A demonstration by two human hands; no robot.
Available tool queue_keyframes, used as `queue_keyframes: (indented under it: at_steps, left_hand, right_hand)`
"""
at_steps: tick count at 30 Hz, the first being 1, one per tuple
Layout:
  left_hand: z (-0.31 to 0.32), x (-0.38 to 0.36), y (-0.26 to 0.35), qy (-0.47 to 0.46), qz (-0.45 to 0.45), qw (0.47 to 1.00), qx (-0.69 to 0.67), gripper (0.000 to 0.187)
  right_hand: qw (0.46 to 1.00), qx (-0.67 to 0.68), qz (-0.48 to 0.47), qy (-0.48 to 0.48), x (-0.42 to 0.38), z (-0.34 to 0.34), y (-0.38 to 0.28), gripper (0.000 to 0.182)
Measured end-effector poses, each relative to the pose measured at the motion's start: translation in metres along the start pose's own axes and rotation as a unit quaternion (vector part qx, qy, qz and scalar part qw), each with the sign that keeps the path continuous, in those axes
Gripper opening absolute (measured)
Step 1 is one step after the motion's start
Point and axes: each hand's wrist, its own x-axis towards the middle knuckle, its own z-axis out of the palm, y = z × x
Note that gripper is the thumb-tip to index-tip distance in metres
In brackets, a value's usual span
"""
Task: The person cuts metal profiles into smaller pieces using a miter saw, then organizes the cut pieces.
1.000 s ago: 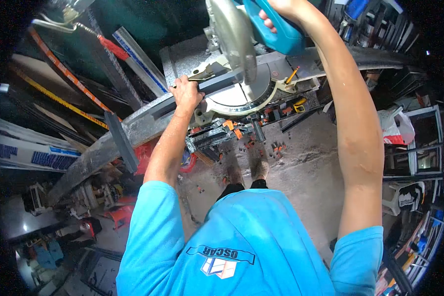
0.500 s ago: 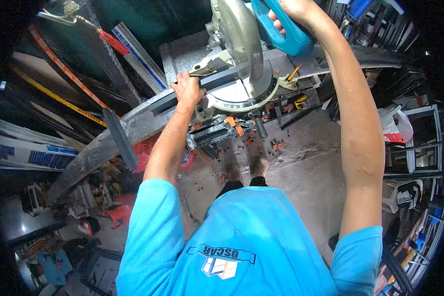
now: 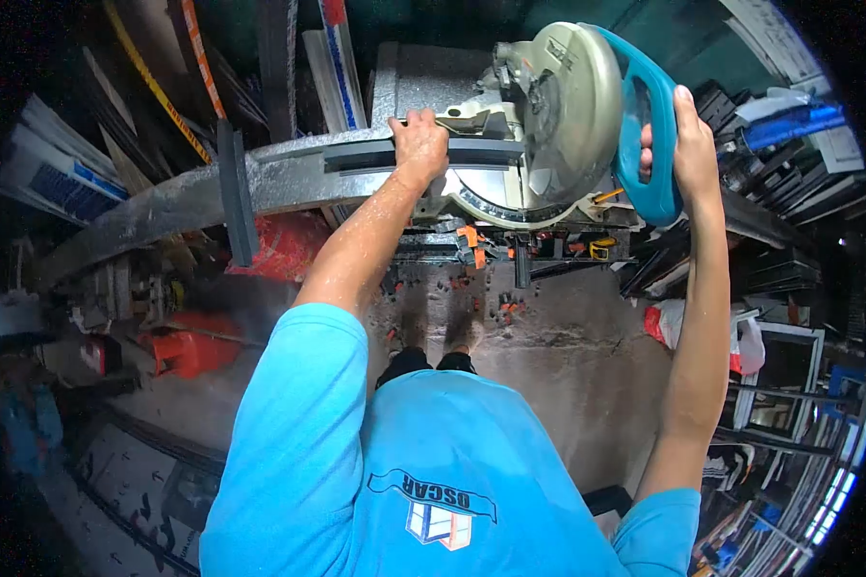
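A miter saw (image 3: 577, 96) with a pale green blade guard stands at the top centre. My right hand (image 3: 695, 159) is wrapped round its teal handle (image 3: 656, 144), the saw head lowered over the round base (image 3: 491, 197). A dark grey metal profile (image 3: 486, 154) lies along the fence, its right end by the blade area. My left hand (image 3: 420, 149) presses this profile against the fence, left of the blade, fingers curled over it. The guard and saw head hide the blade and the cutting point.
A long grey bench beam (image 3: 289, 188) runs left, with a short dark profile (image 3: 233, 197) across it. A pencil (image 3: 608, 195) and yellow tape measure (image 3: 601, 248) are near the saw. Offcuts (image 3: 510, 308) litter the floor. Long profiles lean behind; a framed window (image 3: 784, 375) stands right.
My right hand has brought the saw head down toward the profile. The view has turned, shifting the saw to the right in it. My left hand stays on the profile.
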Motion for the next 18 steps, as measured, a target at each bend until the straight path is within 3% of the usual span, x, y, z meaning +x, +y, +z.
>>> queue_keyframes:
  at_steps: [5,18]
  left_hand:
    - [-0.003,-0.002,0.001,0.021,0.003,1.000,-0.009,0.037]
    - [-0.003,0.000,0.003,0.004,-0.008,1.000,-0.002,0.036]
  right_hand:
    - [1.000,-0.005,0.001,0.001,-0.006,0.001,0.007,0.071]
    - [1.000,0.003,-0.022,0.009,-0.012,0.005,0.016,0.069]
